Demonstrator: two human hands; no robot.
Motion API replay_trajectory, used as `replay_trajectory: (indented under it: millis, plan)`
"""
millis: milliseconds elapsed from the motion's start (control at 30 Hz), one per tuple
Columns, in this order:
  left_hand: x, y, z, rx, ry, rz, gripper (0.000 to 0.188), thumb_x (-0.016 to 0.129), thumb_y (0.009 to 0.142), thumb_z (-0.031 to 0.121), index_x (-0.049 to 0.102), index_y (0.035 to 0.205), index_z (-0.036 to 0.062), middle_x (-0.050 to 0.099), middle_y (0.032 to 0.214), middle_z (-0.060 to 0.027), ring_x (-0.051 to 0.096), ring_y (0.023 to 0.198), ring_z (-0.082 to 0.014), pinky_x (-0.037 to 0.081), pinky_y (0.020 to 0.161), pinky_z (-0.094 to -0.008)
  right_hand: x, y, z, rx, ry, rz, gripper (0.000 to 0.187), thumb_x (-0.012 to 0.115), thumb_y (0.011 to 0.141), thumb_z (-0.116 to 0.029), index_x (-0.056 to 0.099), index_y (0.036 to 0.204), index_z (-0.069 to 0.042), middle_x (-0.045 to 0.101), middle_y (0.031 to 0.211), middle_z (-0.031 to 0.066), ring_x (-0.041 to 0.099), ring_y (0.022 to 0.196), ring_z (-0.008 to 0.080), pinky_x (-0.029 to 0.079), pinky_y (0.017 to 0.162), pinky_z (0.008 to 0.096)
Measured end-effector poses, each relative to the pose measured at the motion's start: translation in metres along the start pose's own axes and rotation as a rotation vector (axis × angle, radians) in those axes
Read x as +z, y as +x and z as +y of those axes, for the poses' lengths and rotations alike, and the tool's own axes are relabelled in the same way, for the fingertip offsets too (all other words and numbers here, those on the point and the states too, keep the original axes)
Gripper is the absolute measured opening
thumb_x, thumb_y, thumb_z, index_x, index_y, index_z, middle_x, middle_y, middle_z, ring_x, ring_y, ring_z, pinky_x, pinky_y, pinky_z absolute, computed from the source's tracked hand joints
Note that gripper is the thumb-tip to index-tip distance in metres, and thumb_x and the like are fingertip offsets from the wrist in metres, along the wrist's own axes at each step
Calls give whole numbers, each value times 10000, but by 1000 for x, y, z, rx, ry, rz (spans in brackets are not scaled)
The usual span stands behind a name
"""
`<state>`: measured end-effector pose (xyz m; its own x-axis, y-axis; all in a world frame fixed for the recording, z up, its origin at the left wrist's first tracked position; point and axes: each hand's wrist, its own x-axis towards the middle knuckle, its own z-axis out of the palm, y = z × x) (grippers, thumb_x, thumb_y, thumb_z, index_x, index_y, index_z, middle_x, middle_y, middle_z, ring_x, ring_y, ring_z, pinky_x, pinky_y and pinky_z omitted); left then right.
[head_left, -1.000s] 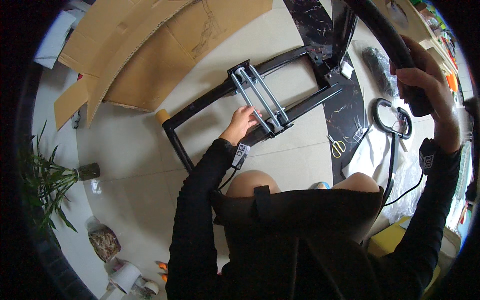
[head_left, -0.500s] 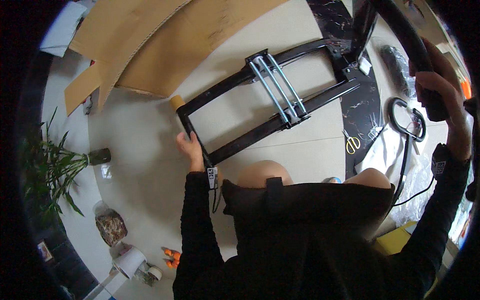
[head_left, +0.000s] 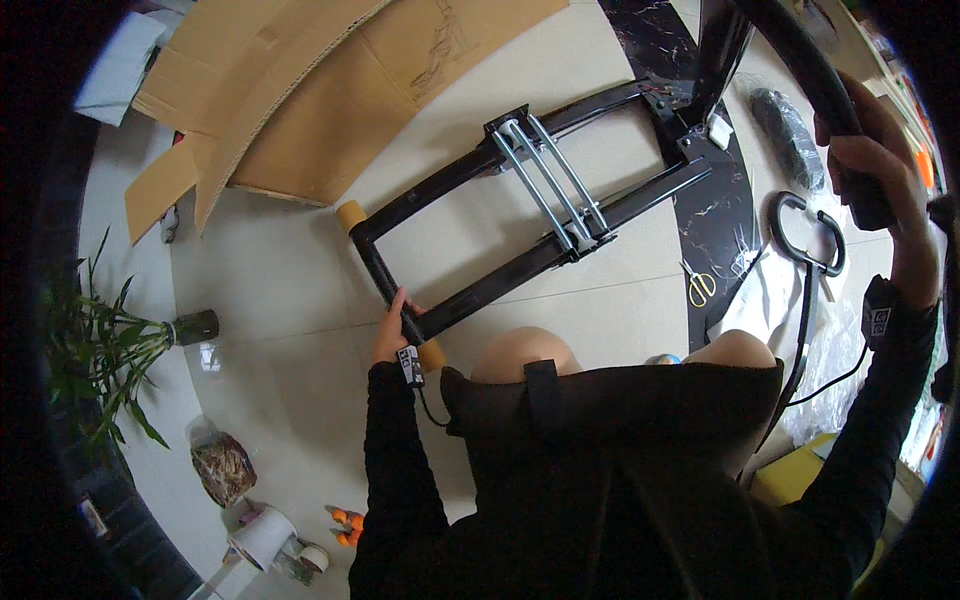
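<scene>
A black metal frame (head_left: pixel 490 290) lies slanting across the tiled floor in front of my knees. Three silver rods (head_left: pixel 550 182) bridge its two long tubes. Yellowish caps (head_left: pixel 350 214) sit on both ends of its left crossbar. My left hand (head_left: pixel 393 332) is closed round that crossbar at its near corner, thumb on top, with some fingers hidden underneath. At the upper right, my right hand (head_left: pixel 890 170) grips the lower end of a thick, curved black handlebar (head_left: pixel 815 65). A black upright (head_left: pixel 722 50) rises from the frame's far right end.
A large opened cardboard box (head_left: pixel 300 130) lies at the far left. To the right are yellow-handled scissors (head_left: pixel 700 288), a plastic-wrapped dark part (head_left: pixel 788 135) and a black looped bar (head_left: pixel 790 215). A plant (head_left: pixel 120 330) and a bag of brown material (head_left: pixel 222 468) stand along the left.
My left hand has slid nearer along the crossbar to its corner and wrapped round it. The frame has shifted slightly left in the view. My right hand keeps its grip.
</scene>
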<state>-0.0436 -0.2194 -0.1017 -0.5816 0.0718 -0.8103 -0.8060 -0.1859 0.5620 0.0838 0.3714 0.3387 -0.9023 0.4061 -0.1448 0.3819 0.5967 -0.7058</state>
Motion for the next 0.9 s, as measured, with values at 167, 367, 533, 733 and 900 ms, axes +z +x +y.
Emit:
replay_trajectory:
  millis: [167,367,533,733,900]
  plan:
    - [0,7,-2,35,-1,-19,331,775,880,336,549,814,104,575,667,-68,630,654,-229,559,672,-387,-1,1,0,-2,-8,7,826,632,770,-324,375,1464,43,561,948,96,580,606,130,504,529,261]
    - [-5,16,-5,33,44,4,341,756,891,335,533,773,105,542,652,-55,607,637,-206,548,665,-382,1,-4,-11,12,58,-30,738,656,774,-240,443,1434,11,612,930,86,593,654,131,495,580,260]
    - [2,9,-1,81,98,-51,364,740,900,346,528,740,98,536,666,-49,599,658,-195,546,688,-372,8,-8,-14,35,92,-14,745,635,753,-231,446,1435,4,600,953,87,589,677,130,505,597,253]
    - [13,-2,1,71,70,53,358,768,873,355,531,776,104,529,668,-39,581,640,-186,550,659,-369,14,-8,-14,17,95,-55,768,700,751,-229,429,1423,25,610,961,110,623,657,147,554,631,256]
    - [13,0,3,74,118,75,335,767,875,326,531,776,110,538,672,-35,566,609,-175,537,627,-355,13,-9,-15,19,104,-54,762,697,751,-220,426,1418,30,604,962,109,629,654,147,554,624,252]
